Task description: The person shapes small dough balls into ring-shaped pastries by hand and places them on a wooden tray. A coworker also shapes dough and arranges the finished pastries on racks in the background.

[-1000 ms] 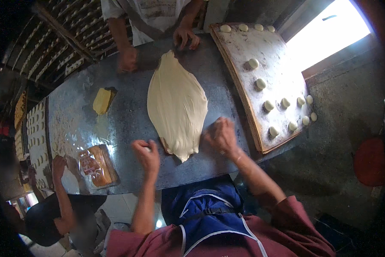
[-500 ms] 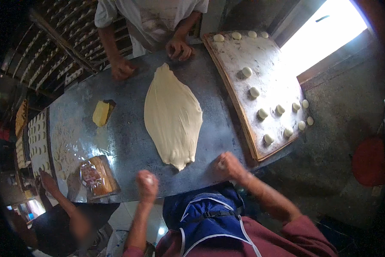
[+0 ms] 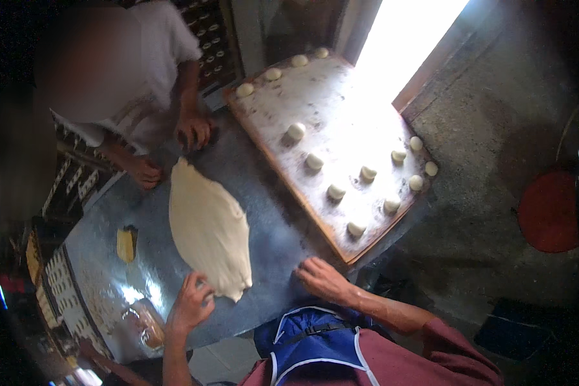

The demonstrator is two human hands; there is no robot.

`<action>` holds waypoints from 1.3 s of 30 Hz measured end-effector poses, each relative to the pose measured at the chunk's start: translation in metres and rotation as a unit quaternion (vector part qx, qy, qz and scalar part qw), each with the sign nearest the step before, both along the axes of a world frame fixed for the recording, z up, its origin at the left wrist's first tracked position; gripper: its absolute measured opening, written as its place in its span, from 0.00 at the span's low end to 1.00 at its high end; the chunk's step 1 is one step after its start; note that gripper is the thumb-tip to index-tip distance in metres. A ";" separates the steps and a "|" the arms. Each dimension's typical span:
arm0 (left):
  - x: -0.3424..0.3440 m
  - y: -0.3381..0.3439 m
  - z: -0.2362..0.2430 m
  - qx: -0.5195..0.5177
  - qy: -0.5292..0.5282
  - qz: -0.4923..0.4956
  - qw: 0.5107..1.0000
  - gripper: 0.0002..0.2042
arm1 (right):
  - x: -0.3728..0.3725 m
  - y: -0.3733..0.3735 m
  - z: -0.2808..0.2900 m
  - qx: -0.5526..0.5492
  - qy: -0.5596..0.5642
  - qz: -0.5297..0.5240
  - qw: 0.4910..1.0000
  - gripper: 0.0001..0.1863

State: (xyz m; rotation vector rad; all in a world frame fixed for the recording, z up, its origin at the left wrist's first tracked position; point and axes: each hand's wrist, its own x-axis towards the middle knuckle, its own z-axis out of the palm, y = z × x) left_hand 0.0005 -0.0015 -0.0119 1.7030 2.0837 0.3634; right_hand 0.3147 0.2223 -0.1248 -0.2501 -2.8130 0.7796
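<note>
A large stretched sheet of pale dough (image 3: 211, 225) lies on the dark metal table, pointed at its far end and ragged at its near end. My left hand (image 3: 194, 301) is at the dough's near left edge, its fingers bent and apart, with nothing visible in them. Whether the fingertips touch the dough is hard to tell. To the right of the dough, my right hand (image 3: 320, 278) rests at the table's near edge with loosely stretched fingers, holding nothing. A co-worker across the table keeps one hand (image 3: 194, 130) near the dough's far tip and another hand (image 3: 144, 172) on the far edge.
A floured wooden board (image 3: 283, 177) with several small dough balls (image 3: 314, 161) stands on the table's right. Left of the dough lies a yellow block (image 3: 126, 245). A clear-wrapped brown package (image 3: 149, 327) and a tray of small pieces (image 3: 64, 283) are farther left.
My view has swung right, so the table appears shifted left. My left fist has loosened and come up to the dough's near edge. My right fist has relaxed at the table edge.
</note>
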 end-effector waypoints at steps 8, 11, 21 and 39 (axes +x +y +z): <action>0.052 0.438 0.000 0.373 -0.212 -0.045 0.902 0.42 | -0.030 0.172 0.146 -0.052 0.241 -0.259 0.934 0.38; 0.050 0.508 -0.056 0.235 -0.161 -0.006 0.959 0.47 | -0.057 0.237 0.131 -0.009 0.415 -0.279 0.866 0.50; 0.067 0.168 -0.049 0.304 -0.102 0.397 0.860 0.27 | -0.013 0.188 0.091 -0.048 0.232 -0.332 0.913 0.56; 0.126 -0.021 -0.065 0.280 -0.020 0.457 0.844 0.15 | -0.134 -0.117 -0.002 -0.792 -0.193 -0.095 0.572 0.24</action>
